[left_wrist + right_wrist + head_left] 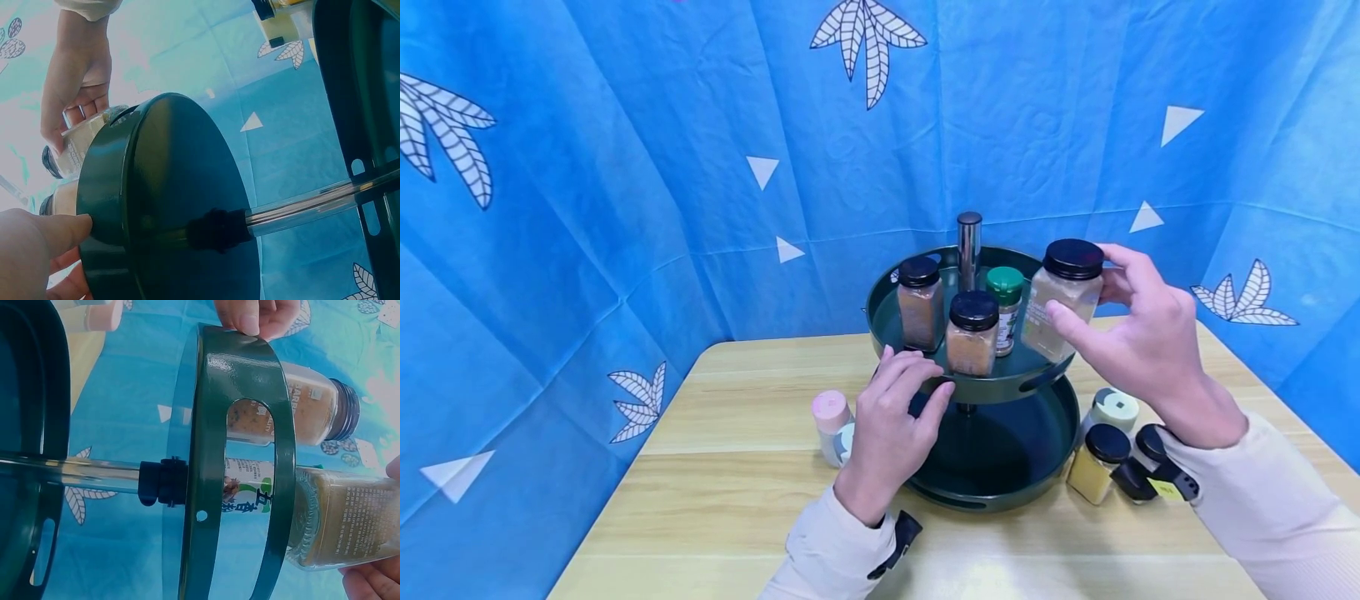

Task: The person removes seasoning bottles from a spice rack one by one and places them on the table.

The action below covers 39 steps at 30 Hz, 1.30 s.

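My right hand (1157, 342) holds a square spice jar (1047, 321) with a black lid and pale contents, thumb on its near side. The jar leans slightly over the right side of the upper tray of a dark green two-tier rack (992, 390); its base is right at the rim in the right wrist view. At the front left, my left hand (891, 421) grips that tray's rim, thumb against the outer wall (103, 206). Standing in the upper tray are two black-lidded jars with brownish contents (920, 312) (972, 346) and a green-capped bottle (1004, 312).
The lower tray (1000, 500) sits beneath, around a central post (969, 250). Left of the rack stands a pink-capped bottle (831, 421) beside another container. To the right are a yellow-filled jar (1093, 471), a pale-capped container (1116, 406) and another dark-lidded jar. A blue patterned curtain hangs behind.
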Each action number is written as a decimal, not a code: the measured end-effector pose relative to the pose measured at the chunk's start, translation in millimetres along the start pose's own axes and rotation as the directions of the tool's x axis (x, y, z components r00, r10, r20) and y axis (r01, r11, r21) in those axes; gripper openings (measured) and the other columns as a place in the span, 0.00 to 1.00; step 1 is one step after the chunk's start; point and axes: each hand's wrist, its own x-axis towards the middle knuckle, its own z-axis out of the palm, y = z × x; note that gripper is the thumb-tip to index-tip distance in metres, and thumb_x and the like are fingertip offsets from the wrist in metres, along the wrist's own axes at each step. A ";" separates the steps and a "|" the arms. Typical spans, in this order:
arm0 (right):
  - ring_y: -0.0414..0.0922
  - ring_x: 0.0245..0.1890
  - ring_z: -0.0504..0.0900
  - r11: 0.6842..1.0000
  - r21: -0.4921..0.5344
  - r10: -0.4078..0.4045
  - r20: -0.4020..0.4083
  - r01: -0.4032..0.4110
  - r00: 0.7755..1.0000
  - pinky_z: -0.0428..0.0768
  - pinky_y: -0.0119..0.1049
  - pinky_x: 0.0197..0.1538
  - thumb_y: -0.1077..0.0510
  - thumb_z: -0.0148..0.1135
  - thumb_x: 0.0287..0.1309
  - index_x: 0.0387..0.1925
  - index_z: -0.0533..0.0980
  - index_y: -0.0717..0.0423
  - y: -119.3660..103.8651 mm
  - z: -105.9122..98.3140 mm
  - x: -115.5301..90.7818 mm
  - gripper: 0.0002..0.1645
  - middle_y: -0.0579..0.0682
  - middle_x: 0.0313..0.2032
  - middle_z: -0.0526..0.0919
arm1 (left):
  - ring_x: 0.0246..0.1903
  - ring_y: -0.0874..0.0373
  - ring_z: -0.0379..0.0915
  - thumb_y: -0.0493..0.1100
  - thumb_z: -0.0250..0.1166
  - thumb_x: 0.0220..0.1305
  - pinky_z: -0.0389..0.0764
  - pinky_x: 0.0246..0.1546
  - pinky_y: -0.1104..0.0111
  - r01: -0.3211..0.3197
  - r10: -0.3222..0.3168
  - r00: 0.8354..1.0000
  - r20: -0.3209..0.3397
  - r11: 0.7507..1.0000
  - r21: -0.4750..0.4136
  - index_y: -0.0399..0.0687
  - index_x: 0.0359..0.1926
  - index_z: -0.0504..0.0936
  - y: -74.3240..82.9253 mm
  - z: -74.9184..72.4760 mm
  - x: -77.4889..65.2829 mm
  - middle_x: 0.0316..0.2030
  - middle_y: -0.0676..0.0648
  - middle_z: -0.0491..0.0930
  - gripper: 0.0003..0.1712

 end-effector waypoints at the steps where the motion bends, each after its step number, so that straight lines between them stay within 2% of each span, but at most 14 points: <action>1: 0.54 0.28 0.84 1.000 -0.003 0.000 0.002 0.000 1.000 0.70 0.15 0.39 0.64 0.73 0.35 0.54 0.72 0.66 0.3 -0.6 0.0 0.38 0.65 0.35 0.86 | 0.48 0.52 0.77 0.40 0.70 0.55 0.67 0.62 0.49 0.000 0.000 1.000 0.000 1.000 0.002 0.42 0.36 0.84 0.2 -0.2 0.1 0.38 0.43 0.85 0.08; 2: 0.53 0.28 0.84 1.000 -0.001 -0.001 -0.002 0.001 1.000 0.70 0.14 0.39 0.64 0.73 0.35 0.54 0.72 0.66 0.4 -1.0 -0.2 0.38 0.65 0.34 0.86 | 0.48 0.52 0.77 0.40 0.70 0.56 0.67 0.62 0.49 0.001 -0.001 1.000 0.002 1.000 0.002 0.42 0.36 0.84 0.2 -0.3 0.2 0.38 0.43 0.85 0.08; 6: 0.29 0.32 0.81 1.000 -0.007 0.002 -0.004 -0.002 1.000 0.69 0.12 0.41 0.63 0.73 0.35 0.53 0.72 0.67 1.6 -3.0 -0.7 0.37 0.65 0.34 0.86 | 0.48 0.52 0.77 0.40 0.70 0.56 0.67 0.62 0.49 0.001 -0.001 1.000 0.003 1.000 -0.001 0.41 0.36 0.84 0.2 -0.5 0.3 0.38 0.43 0.85 0.08; 7: 0.28 0.32 0.81 1.000 -0.003 0.001 -0.009 -0.001 1.000 0.69 0.12 0.41 0.64 0.73 0.35 0.53 0.72 0.66 1.8 -3.4 -0.9 0.37 0.65 0.33 0.86 | 0.48 0.52 0.77 0.40 0.70 0.56 0.67 0.62 0.49 0.002 -0.002 1.000 0.003 1.000 -0.001 0.42 0.37 0.84 0.5 -0.7 0.4 0.38 0.43 0.85 0.08; 9: 0.18 0.35 0.75 1.000 -0.003 0.002 -0.005 -0.002 1.000 0.69 0.11 0.42 0.64 0.72 0.35 0.53 0.72 0.68 2.4 -4.3 -1.1 0.37 0.66 0.34 0.86 | 0.48 0.51 0.78 0.40 0.69 0.56 0.67 0.62 0.49 0.004 -0.004 1.000 0.003 1.000 -0.003 0.42 0.37 0.84 0.6 -0.7 0.4 0.38 0.43 0.85 0.08; 11: 0.16 0.36 0.73 1.000 -0.002 0.003 -0.007 -0.003 1.000 0.69 0.11 0.43 0.64 0.72 0.35 0.53 0.72 0.68 2.7 -5.1 -1.5 0.37 0.66 0.34 0.86 | 0.48 0.52 0.77 0.40 0.69 0.56 0.67 0.62 0.49 0.008 -0.008 1.000 0.006 1.000 -0.004 0.42 0.37 0.84 1.1 -0.9 0.4 0.38 0.43 0.85 0.08; 20: 0.16 0.37 0.74 1.000 0.020 0.003 -0.052 -0.002 0.999 0.69 0.12 0.42 0.64 0.72 0.32 0.52 0.74 0.67 5.1 -7.4 -2.8 0.37 0.66 0.34 0.86 | 0.48 0.51 0.78 0.39 0.69 0.56 0.67 0.62 0.49 -0.002 0.002 1.000 0.000 1.000 -0.014 0.41 0.37 0.84 0.3 -0.2 0.7 0.38 0.42 0.85 0.08; 21: 0.13 0.37 0.71 1.000 0.028 0.005 -0.054 -0.003 0.999 0.70 0.12 0.43 0.65 0.72 0.32 0.52 0.74 0.68 5.5 -7.5 -3.0 0.37 0.66 0.34 0.86 | 0.47 0.50 0.78 0.39 0.70 0.56 0.68 0.61 0.48 -0.005 0.005 1.000 -0.003 1.000 -0.014 0.41 0.36 0.84 0.2 -0.4 0.6 0.38 0.42 0.85 0.08; 30: 0.14 0.37 0.73 0.999 0.051 0.004 -0.073 0.000 0.997 0.70 0.13 0.42 0.65 0.70 0.32 0.50 0.74 0.70 7.2 -9.4 -5.0 0.35 0.66 0.33 0.85 | 0.48 0.50 0.78 0.39 0.70 0.56 0.67 0.61 0.49 -0.003 0.003 1.000 0.001 1.000 -0.013 0.41 0.37 0.84 0.1 0.1 -0.1 0.38 0.42 0.85 0.08; 39: 0.16 0.37 0.74 0.999 0.050 0.009 -0.081 -0.004 0.997 0.70 0.11 0.45 0.66 0.70 0.32 0.49 0.74 0.70 11.3 -11.8 -7.7 0.35 0.66 0.35 0.85 | 0.48 0.51 0.77 0.39 0.69 0.56 0.67 0.62 0.49 0.006 -0.006 1.000 0.001 1.000 -0.014 0.41 0.37 0.84 1.0 -1.2 0.3 0.39 0.42 0.85 0.08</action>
